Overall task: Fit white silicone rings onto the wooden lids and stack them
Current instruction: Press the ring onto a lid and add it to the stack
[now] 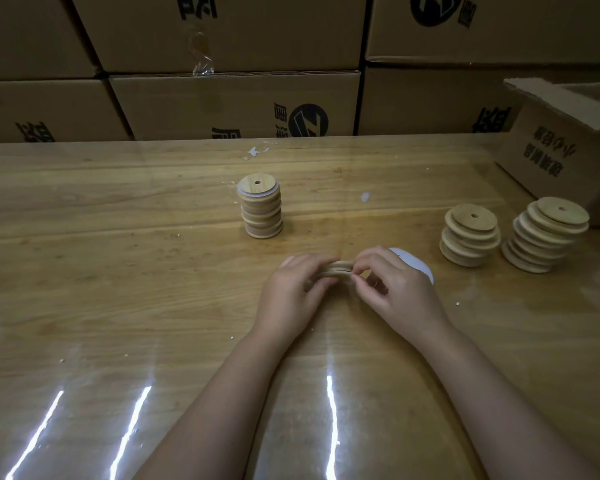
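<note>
Wood on wood, so watch contrast. Far left of the action, your finished stack stands upright on the tabletop, well apart from your hands. It is narrow and tall, the lids sit slightly off-line, and a white ring peeks out under the top one. Risk: set the next lid down off-centre or nudge it, and the column likely tips.

Your left hand grips the wooden lid, fingers curled round its near edge, holding it edge-on just above the tabletop. Your right hand pinches at the lid's right rim with thumb and forefinger, the other fingers loosely curled. Cannot tell if a ring is in that pinch; it is hidden or too thin to see. Risk: silicone is stretchy, so a ring seated on one side may pop off the other, twist, or sit crooked. A loose left grip lets the lid spin or drop.

Just behind the right hand lies a white piece, partly hidden, probably spare rings. Risk: your wrist drags it.

Further right, two bare stacks lean and splay, near the cardboard box. Risk: a hasty reach knocks them over.
</note>
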`<state>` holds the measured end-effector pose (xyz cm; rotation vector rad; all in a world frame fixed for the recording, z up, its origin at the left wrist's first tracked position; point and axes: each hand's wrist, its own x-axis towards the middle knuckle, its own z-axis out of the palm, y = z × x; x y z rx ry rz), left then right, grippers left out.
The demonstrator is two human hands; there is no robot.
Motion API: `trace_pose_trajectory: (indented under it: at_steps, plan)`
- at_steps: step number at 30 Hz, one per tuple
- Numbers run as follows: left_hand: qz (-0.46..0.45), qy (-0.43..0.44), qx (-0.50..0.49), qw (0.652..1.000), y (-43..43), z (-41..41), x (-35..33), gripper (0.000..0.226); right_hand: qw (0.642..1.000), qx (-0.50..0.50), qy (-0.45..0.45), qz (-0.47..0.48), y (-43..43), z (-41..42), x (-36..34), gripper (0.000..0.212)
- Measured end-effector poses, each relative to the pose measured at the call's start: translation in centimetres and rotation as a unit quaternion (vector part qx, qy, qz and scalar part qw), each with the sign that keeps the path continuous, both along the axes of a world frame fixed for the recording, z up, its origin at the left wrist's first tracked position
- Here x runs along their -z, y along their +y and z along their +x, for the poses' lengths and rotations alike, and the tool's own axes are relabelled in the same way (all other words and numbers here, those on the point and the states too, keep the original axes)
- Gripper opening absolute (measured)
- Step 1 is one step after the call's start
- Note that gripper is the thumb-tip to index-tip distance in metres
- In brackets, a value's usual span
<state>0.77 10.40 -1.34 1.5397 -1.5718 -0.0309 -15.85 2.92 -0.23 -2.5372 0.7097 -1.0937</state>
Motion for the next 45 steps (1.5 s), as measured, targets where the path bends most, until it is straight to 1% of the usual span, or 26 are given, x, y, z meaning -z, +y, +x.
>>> trace_pose_trajectory:
  at_steps: [6,8,13,23,25,29,33,34,36,37,38,40,42,45]
  plan:
    - [-0.001,-0.005,-0.004,1.000,0.1,0.0,-0.2,0.027,1.000,-0.002,-0.007,0.016,-0.3,-0.1,0.1,0.005]
    - [0.000,-0.008,-0.007,1.000,0.1,0.0,-0.3,0.027,1.000,0.001,-0.009,0.008,-0.3,0.0,0.0,0.006]
    - [0.005,0.005,-0.012,1.000,0.1,-0.2,-0.2,0.027,0.999,0.010,0.005,-0.049,-0.3,0.0,-0.1,0.006]
    - [0.003,0.029,-0.010,1.000,0.2,-0.1,-0.1,0.029,0.986,0.024,0.079,-0.148,0.0,-0.1,-1.1,0.004]
    - [0.005,0.025,-0.010,1.000,0.2,-0.1,-0.1,0.029,0.988,0.020,0.078,-0.134,0.0,-0.2,-1.1,0.004]
    - [0.001,0.015,-0.005,1.000,0.2,-0.1,0.0,0.028,0.998,0.030,0.051,-0.036,0.0,-0.2,-0.6,0.003]
    - [-0.003,0.077,0.007,0.997,0.1,0.0,0.2,0.024,0.998,0.027,0.052,0.024,-0.1,-0.2,-0.1,0.004]
    - [0.006,0.096,0.010,0.995,0.1,0.1,0.2,0.023,0.998,0.026,0.053,0.030,-0.1,-0.2,0.0,0.004]
    - [0.031,0.128,0.007,0.991,0.2,0.0,0.1,0.029,0.998,0.028,0.051,0.021,-0.1,-0.2,0.1,0.003]
    - [0.038,0.127,0.003,0.991,0.2,-0.1,0.1,0.030,0.998,0.030,0.048,0.009,-0.1,-0.2,0.1,0.003]
    - [0.035,0.107,-0.003,0.994,0.2,-0.2,0.1,0.028,0.999,0.031,0.043,-0.005,-0.1,-0.1,0.0,0.003]
    - [0.025,0.042,-0.019,0.999,0.2,-0.4,0.0,0.030,0.999,0.028,0.031,-0.030,0.0,0.0,-0.1,0.004]
    - [0.023,-0.006,-0.016,1.000,0.2,-0.5,-0.2,0.033,0.998,0.020,0.021,-0.050,0.1,0.1,-0.2,0.004]
    - [0.020,-0.020,-0.010,1.000,0.2,-0.5,-0.4,0.024,0.997,0.019,0.007,-0.076,0.2,0.2,-0.3,0.002]
